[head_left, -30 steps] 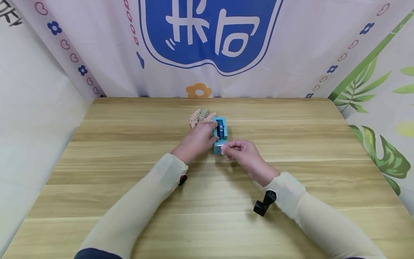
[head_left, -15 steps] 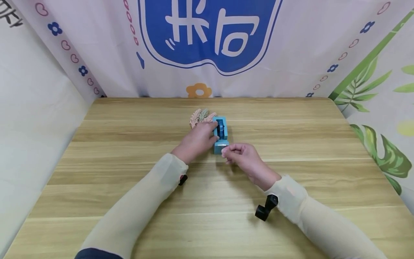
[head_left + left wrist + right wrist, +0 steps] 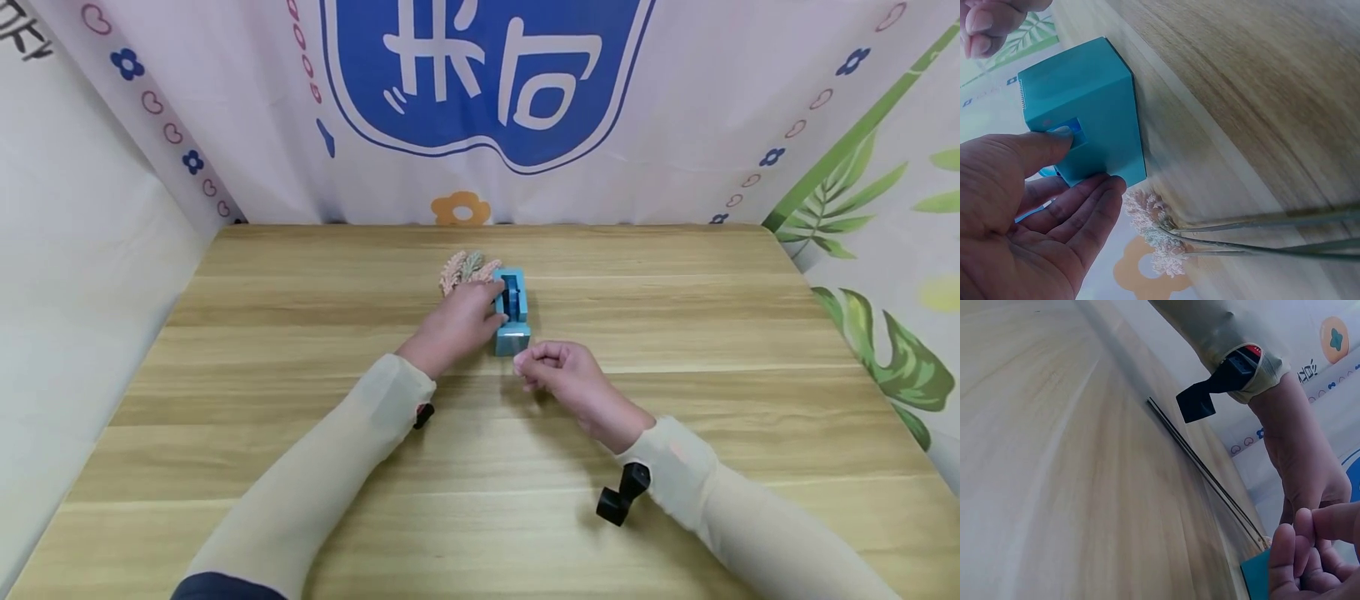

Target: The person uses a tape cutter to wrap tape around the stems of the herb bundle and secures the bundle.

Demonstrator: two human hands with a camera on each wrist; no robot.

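A blue tape dispenser [image 3: 512, 340] stands on the wooden table with its cutting end towards me. My left hand [image 3: 459, 327] grips its left side, the fingertips at the opening round the roll. In the left wrist view, the thumb lies on the recess in the dispenser's side [image 3: 1107, 106], with the fingers bent along its top. My right hand [image 3: 564, 372] is just in front and right of the dispenser. Its thumb and forefinger pinch together, seemingly on the end of the clear tape, which is hard to make out.
Pink and green artificial flowers [image 3: 471, 267] lie left of the dispenser, partly behind the left hand. Their thin stems [image 3: 1254, 249] run along the table. A printed cloth [image 3: 600, 183] hangs behind the table's far edge.
My right hand has drawn slightly towards me and down, away from the dispenser's cutting end, still pinched. The left hand and dispenser have stayed in place.
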